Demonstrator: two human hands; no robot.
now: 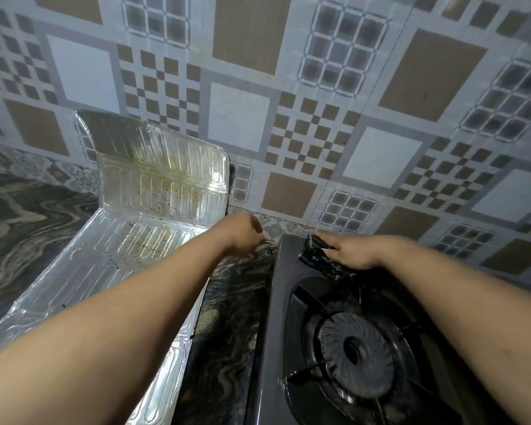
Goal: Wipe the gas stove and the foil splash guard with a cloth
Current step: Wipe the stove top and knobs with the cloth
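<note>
right hand (354,251) presses dark cloth (314,256) on gas stove (276,302); left hand (244,233) curled, empty. foil splash guard (163,182) is dirty, not wiped yet.

We see the gas stove (365,348) on the tabletop (227,332) at its right, the foil splash guard (141,225) left of it, the cloth (318,256) on the stove's back edge.

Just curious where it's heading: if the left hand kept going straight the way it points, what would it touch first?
Probably the patterned tile wall behind the counter. The left hand points forward past the right edge of the foil splash guard, over the strip of countertop beside the stove; depth is hard to judge.
</note>
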